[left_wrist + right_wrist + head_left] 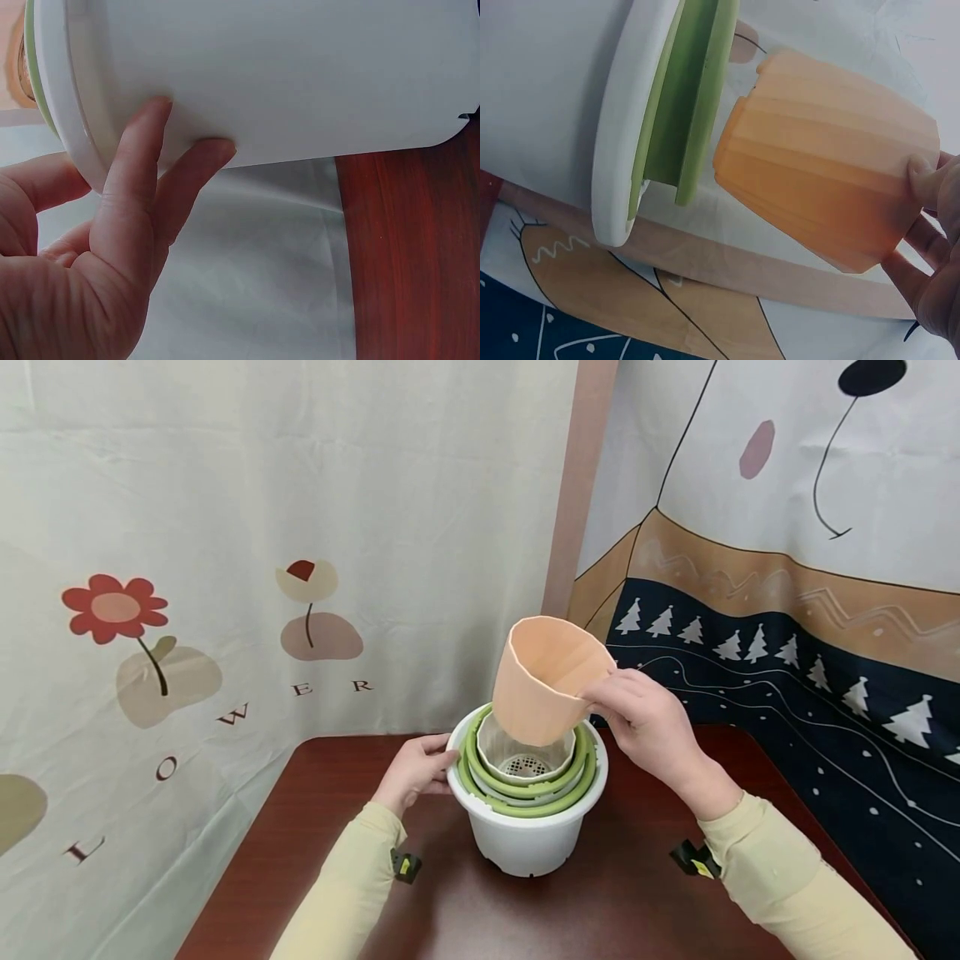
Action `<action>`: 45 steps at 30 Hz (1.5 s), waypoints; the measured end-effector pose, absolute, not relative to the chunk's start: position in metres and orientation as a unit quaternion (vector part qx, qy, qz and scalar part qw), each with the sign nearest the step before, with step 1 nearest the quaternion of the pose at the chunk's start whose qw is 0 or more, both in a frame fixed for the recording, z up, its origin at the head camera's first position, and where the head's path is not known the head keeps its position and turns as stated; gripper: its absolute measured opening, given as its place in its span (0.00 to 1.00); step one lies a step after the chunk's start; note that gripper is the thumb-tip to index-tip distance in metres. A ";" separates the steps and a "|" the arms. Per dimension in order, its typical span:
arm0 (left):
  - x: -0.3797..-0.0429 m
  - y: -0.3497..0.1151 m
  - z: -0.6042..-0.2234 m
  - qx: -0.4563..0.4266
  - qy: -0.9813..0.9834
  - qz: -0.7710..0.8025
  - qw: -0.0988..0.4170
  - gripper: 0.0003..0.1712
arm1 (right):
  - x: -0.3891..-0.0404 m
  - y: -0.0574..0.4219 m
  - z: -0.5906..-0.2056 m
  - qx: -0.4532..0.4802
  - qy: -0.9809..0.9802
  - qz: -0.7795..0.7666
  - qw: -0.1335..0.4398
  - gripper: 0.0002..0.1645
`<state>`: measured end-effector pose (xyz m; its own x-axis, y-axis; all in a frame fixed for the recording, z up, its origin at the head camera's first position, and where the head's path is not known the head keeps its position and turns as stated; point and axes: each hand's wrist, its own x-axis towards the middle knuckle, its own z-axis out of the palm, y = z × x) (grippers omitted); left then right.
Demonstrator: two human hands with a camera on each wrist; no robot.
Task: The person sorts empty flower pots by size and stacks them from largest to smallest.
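My right hand (648,718) pinches the rim of a peach-coloured plant pot (536,702), holding it tilted above a nest of pots. In the right wrist view this pot (825,157) shows a faceted side, with the thumb on its outer wall. Below it, a large white plant pot (525,843) stands upright on the table. Green-rimmed pots (528,808) sit inside it, around a smaller off-white pot (491,743) with a perforated bottom. My left hand (420,772) grips the white pot at its left rim; two fingertips (225,148) press its outer wall in the left wrist view.
The dark red-brown table (637,877) reaches back to a pale curtain (420,527) printed with flowers and letters. At the right hangs a dark blue cloth with white trees (795,693). A small black camera (406,866) is worn on the left wrist, another (693,858) on the right.
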<state>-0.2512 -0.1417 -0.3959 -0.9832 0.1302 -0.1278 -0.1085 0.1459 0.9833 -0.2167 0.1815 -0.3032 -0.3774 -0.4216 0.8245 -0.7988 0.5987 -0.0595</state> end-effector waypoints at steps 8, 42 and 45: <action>-0.252 -0.141 -0.396 0.005 0.752 0.653 0.090 0.25 | -0.217 0.180 -0.306 0.404 -0.798 0.217 0.392 0.24; -0.252 -0.141 -0.396 0.008 0.752 0.653 0.090 0.25 | -0.219 0.170 -0.324 0.456 -0.801 0.180 0.344 0.22; -0.252 -0.141 -0.396 0.009 0.752 0.653 0.091 0.25 | -0.220 0.170 -0.326 0.458 -0.802 0.180 0.340 0.22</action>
